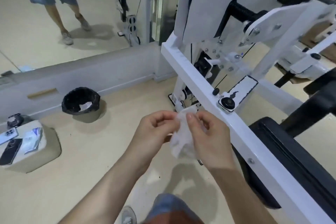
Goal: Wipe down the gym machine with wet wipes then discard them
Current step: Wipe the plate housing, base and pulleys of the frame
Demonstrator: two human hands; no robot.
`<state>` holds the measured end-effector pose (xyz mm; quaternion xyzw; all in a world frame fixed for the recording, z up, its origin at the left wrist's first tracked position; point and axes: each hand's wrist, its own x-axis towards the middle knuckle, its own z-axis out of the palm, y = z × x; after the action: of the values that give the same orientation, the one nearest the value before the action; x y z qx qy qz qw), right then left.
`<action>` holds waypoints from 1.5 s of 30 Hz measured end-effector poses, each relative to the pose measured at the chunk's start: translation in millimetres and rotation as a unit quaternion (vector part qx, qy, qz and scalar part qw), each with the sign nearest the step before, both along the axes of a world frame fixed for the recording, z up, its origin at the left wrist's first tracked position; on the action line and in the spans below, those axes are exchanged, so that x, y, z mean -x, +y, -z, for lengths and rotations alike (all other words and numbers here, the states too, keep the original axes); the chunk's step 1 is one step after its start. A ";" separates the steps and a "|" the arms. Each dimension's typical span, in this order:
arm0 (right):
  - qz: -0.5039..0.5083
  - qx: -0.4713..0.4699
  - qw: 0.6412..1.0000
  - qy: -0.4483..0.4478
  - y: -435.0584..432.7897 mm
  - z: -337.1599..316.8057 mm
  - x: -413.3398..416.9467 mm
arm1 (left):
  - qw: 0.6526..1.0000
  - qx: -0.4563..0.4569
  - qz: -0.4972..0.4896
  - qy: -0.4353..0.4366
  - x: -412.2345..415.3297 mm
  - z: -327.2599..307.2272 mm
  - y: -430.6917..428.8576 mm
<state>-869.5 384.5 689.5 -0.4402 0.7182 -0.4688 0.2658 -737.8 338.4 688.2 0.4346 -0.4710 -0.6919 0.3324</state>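
Observation:
A white wet wipe point(181, 139) hangs crumpled between my two hands, just left of the white gym machine frame point(196, 80). My left hand point(154, 129) pinches the wipe's upper left edge with curled fingers. Pinching the upper right part of the wipe with thumb and fingers is my right hand point(209, 138). A bin lined with a black bag point(81, 102) stands on the floor to the left, with a used white wipe lying inside it.
A beige block point(32, 149) at left carries two phones and wet-wipe packets point(32, 139). A wall mirror fills the upper left. The machine's black padded seat point(294, 165) lies at right. My shoe point(128, 215) shows at the bottom.

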 end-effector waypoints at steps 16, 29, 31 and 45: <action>0.163 -0.111 0.977 0.079 -90.9 16.8 59.3 | 0.903 0.337 0.100 -0.246 85.5 37.2 -186.6; 0.216 -0.321 0.844 0.372 -148.7 90.0 13.1 | 0.631 0.698 0.307 -0.144 199.0 48.1 -249.1; 0.235 -0.326 0.840 0.365 -154.2 88.8 12.1 | 0.665 0.630 0.385 -0.107 178.3 41.2 -246.3; 0.461 -0.120 0.824 0.306 -145.9 101.3 -37.9 | 0.381 0.743 0.493 -0.246 189.0 87.2 -221.0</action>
<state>-831.6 238.6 588.2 -0.1435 0.9325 -0.2881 -0.1638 -926.8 117.4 601.0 -0.1434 -0.9892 0.0296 -0.0076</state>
